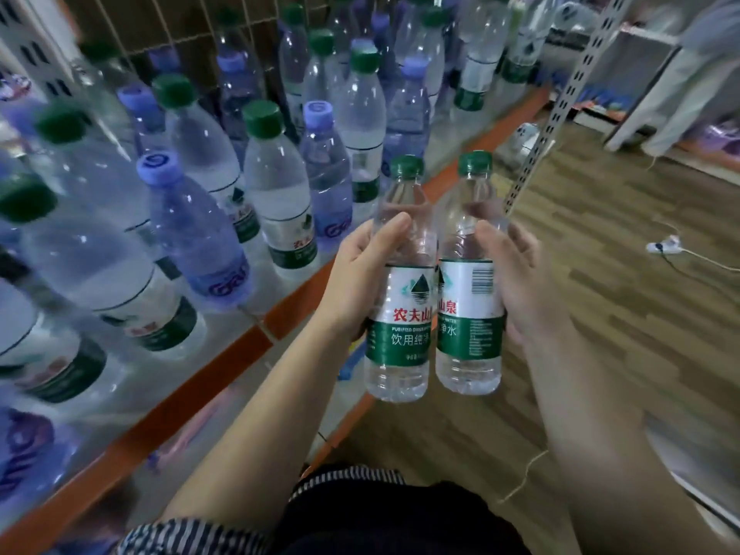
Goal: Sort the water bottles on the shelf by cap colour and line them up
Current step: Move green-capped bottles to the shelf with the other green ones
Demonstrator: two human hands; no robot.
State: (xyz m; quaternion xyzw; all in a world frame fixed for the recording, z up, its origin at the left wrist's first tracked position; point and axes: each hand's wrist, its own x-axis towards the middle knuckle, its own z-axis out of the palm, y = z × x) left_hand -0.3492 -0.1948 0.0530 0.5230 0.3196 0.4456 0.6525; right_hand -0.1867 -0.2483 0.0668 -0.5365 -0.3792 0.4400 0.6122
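1. Left hand (pixel 360 270) grips a green-capped bottle (pixel 400 298) at centre frame, thumb across its clear shoulder.
2. Right hand (pixel 516 274) grips a second green-capped bottle (pixel 470 290), upright, just beside the first, their labels touching.
3. Both bottles hang off the shelf, in front of its orange edge (pixel 192 398).
4. Across the upper left, green-capped (pixel 276 186) and purple-capped bottles (pixel 192 226) stand mixed on the shelf.
5. Wood-pattern floor (pixel 624 282) fills the right side.

orange-edged shelf (pixel 224 356), upright water bottles (pixel 276 186) (mixed caps)
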